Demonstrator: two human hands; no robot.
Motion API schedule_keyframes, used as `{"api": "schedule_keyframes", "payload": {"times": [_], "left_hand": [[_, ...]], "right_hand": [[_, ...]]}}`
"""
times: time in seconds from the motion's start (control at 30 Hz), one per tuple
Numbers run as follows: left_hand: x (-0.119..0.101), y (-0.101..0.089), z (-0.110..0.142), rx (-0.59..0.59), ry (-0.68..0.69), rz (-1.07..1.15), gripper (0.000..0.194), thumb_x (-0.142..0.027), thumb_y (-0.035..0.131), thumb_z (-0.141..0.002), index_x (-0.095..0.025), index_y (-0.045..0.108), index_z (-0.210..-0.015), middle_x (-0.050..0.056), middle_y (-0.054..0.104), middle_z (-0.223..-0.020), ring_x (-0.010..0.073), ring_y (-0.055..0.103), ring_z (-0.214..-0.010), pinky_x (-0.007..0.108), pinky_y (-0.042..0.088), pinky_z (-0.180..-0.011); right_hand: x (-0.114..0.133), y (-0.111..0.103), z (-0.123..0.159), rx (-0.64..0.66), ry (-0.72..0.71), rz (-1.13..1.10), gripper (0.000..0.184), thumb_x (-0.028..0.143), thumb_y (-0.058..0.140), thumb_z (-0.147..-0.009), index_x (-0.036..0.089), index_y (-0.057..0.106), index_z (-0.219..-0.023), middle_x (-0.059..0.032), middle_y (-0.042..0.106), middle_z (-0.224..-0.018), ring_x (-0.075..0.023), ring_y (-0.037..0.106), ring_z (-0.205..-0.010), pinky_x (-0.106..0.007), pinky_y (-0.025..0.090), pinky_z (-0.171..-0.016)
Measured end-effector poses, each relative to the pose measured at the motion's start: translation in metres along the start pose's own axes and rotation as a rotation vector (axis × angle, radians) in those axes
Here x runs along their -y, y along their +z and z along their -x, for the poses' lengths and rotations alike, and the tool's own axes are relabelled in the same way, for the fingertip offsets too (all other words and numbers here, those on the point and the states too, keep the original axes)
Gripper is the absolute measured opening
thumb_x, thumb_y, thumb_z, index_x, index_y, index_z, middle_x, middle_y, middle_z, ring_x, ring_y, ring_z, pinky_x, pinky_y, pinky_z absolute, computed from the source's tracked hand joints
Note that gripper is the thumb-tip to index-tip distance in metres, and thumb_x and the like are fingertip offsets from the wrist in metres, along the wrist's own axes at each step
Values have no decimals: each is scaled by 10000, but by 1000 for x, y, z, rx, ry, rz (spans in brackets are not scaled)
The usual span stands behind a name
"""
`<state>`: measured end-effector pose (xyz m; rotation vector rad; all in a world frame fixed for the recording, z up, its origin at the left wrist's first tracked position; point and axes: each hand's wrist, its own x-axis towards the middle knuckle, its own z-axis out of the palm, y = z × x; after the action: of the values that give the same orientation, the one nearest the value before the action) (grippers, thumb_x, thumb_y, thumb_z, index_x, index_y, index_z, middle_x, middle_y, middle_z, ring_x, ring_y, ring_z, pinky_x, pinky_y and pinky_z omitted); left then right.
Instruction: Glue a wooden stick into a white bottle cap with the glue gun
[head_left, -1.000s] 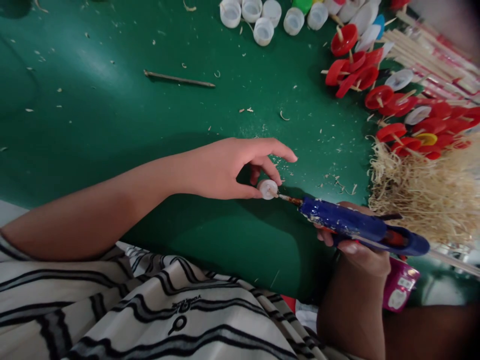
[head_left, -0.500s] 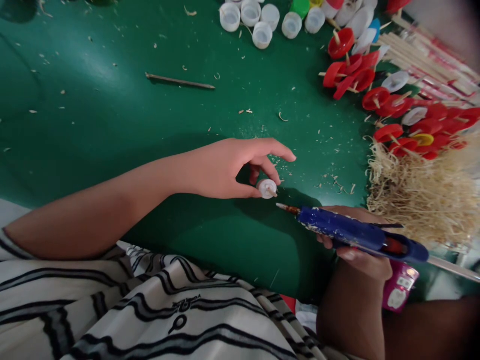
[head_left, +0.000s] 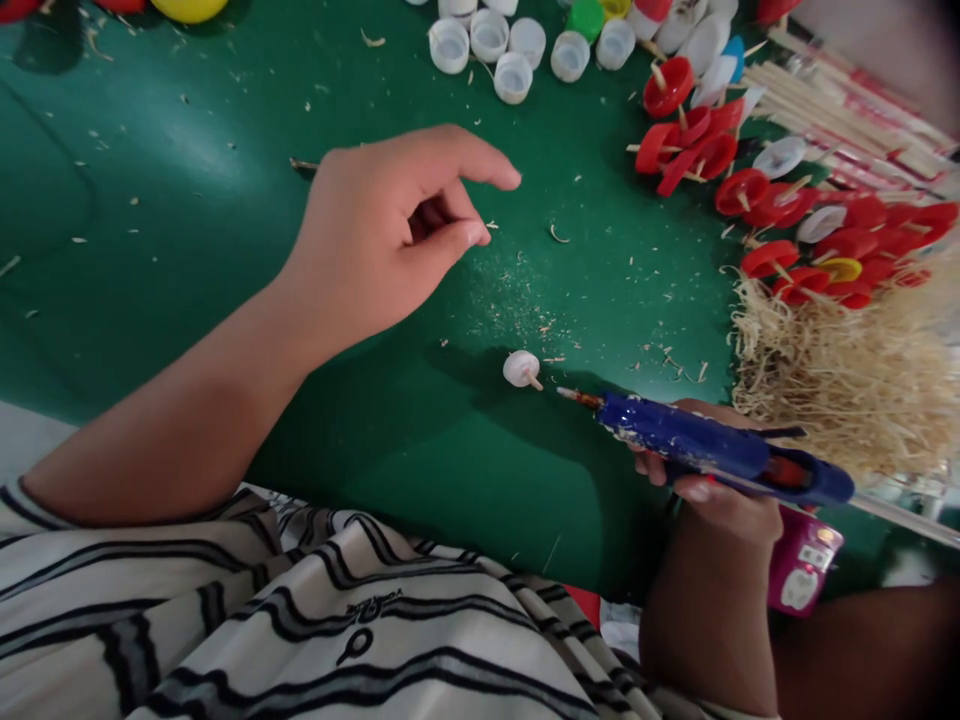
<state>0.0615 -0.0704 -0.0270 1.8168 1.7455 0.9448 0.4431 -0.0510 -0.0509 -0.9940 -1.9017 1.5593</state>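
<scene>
My left hand (head_left: 405,215) is raised over the green table with its index finger stretched out and nothing visible in it. Its thumb tip is close to the middle finger. Under this hand the nail (head_left: 302,164) is mostly hidden; only its head end shows. A white bottle cap with a short wooden stick through it (head_left: 521,369) rests on the table, apart from both hands. My right hand (head_left: 724,510) is wrapped round a blue hot glue gun (head_left: 682,437). The gun's nozzle points left, just short of the cap's stick, and a glue stick protrudes from its back.
White caps (head_left: 513,77) stand at the top of the table. Red caps on sticks (head_left: 742,190) crowd the right side, near wooden sticks (head_left: 840,110) and a heap of pale fibres (head_left: 840,390). A pink power strip (head_left: 806,560) is at lower right. Shavings litter the green tabletop (head_left: 187,230).
My left hand has let go of the white cap with its stick and moved up and left, over the nail. The cap stays on the table. The glue gun has hardly moved.
</scene>
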Motion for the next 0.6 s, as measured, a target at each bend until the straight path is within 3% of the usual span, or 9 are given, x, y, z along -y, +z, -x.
{"api": "schedule_keyframes", "payload": {"times": [0.1, 0.27, 0.33, 0.4, 0.47, 0.6], "left_hand": [[-2, 1, 3, 8, 6, 3, 335, -466, 500, -1141, -373, 696, -1398, -77, 793, -930, 93, 685, -877, 329, 619, -887], [-4, 1, 5, -58, 14, -67, 386, -482, 577, -1110, -386, 681, -1469, -68, 738, -748, 111, 616, -695, 345, 585, -794], [-4, 1, 6, -43, 18, -19, 471, -449, 593, -1105, -370, 585, -1570, -63, 803, -872, 127, 699, -798, 347, 613, -839], [-4, 0, 6, -6, 2, 31, 552, -418, 609, -1093, -342, 495, -1628, -48, 852, -1140, 158, 757, -1004, 361, 631, -930], [-5, 0, 5, 29, -21, 13, 540, -431, 614, -1079, -344, 518, -1602, -48, 843, -1267, 189, 763, -1126, 387, 628, -986], [-6, -2, 5, 22, -21, -45, 469, -510, 626, -1059, -340, 647, -1495, -30, 873, -1070, 206, 803, -1045, 413, 635, -942]], "right_hand": [[-8, -2, 4, -67, 37, -28, 278, 538, 853, -749, 266, 808, -788, -70, 704, -631, -256, 634, -476, -423, 569, -451], [-15, -2, 6, -85, -1, -61, 199, 469, 833, -829, 272, 826, -804, -79, 761, -740, -215, 593, -458, -419, 550, -453], [-12, 3, 4, -117, -31, -62, 191, 464, 818, -868, 276, 853, -847, -74, 776, -764, -201, 587, -460, -411, 543, -458], [-6, 10, 0, -207, -34, -90, 220, 492, 846, -852, 272, 862, -860, -67, 784, -762, -189, 574, -450, -396, 526, -438], [1, 19, -4, -330, -19, -137, 259, 509, 899, -788, 257, 852, -825, -61, 790, -763, -174, 557, -437, -379, 501, -412], [5, 31, -11, -544, -50, -132, 289, 486, 927, -738, 226, 803, -762, -36, 761, -755, -158, 547, -460, -361, 465, -446]]}}
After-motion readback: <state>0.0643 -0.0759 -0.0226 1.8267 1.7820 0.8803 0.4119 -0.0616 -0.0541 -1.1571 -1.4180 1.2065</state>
